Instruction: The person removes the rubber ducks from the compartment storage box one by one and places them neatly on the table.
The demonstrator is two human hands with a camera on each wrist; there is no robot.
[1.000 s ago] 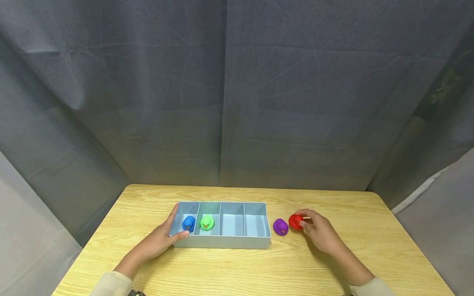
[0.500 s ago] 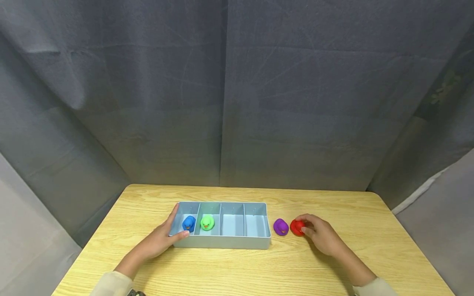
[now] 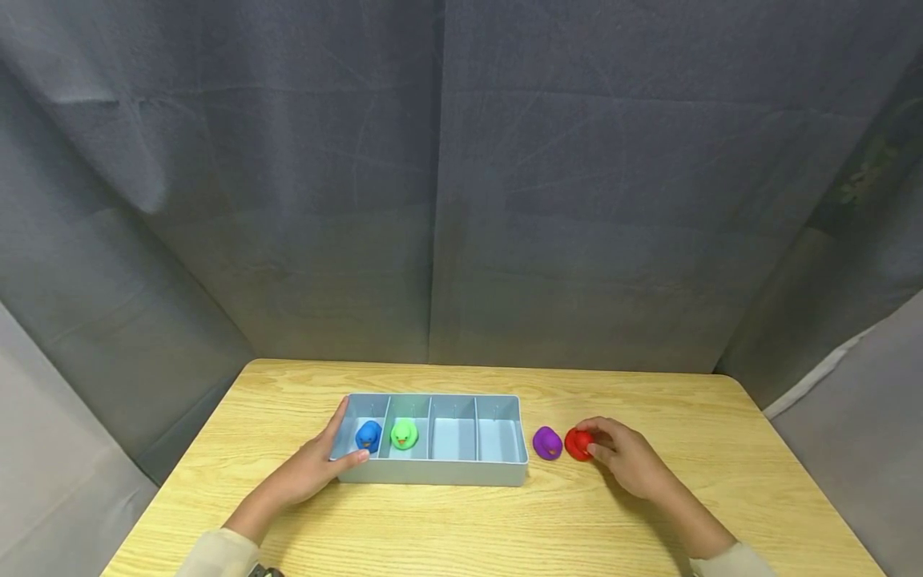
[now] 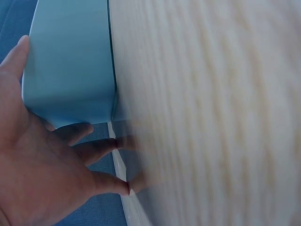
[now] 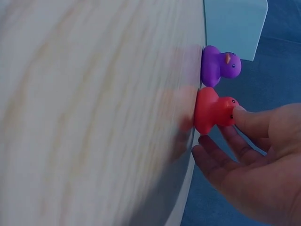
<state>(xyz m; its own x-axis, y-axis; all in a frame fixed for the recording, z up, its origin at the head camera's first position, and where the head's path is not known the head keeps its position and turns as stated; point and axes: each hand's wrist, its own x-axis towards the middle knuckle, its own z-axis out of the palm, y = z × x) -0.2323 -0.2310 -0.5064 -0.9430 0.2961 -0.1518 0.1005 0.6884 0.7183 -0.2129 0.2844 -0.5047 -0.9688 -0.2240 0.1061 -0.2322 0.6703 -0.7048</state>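
My right hand (image 3: 627, 458) pinches a red toy duck (image 3: 576, 445) between thumb and fingers; the duck sits upright on the table. In the right wrist view the thumb presses the red duck's head (image 5: 226, 110). Just left of it stands a purple toy duck (image 3: 547, 443), close to the divided box. My left hand (image 3: 306, 469) holds the left end of this light blue box (image 3: 433, 473), thumb at the front rim and fingers around the end wall. Inside, a blue duck (image 3: 368, 437) occupies the leftmost compartment and a green duck (image 3: 404, 435) the one beside it.
The wooden table (image 3: 447, 521) extends around the box and ducks, its back edge below a grey curtain (image 3: 461, 200). Light grey cloth (image 3: 58, 449) hangs at the left side, more at the right.
My right hand has shifted the red duck slightly right and toward me, leaving a wider gap from the purple one. Over the last half second little moves; my left hand stays at the box.
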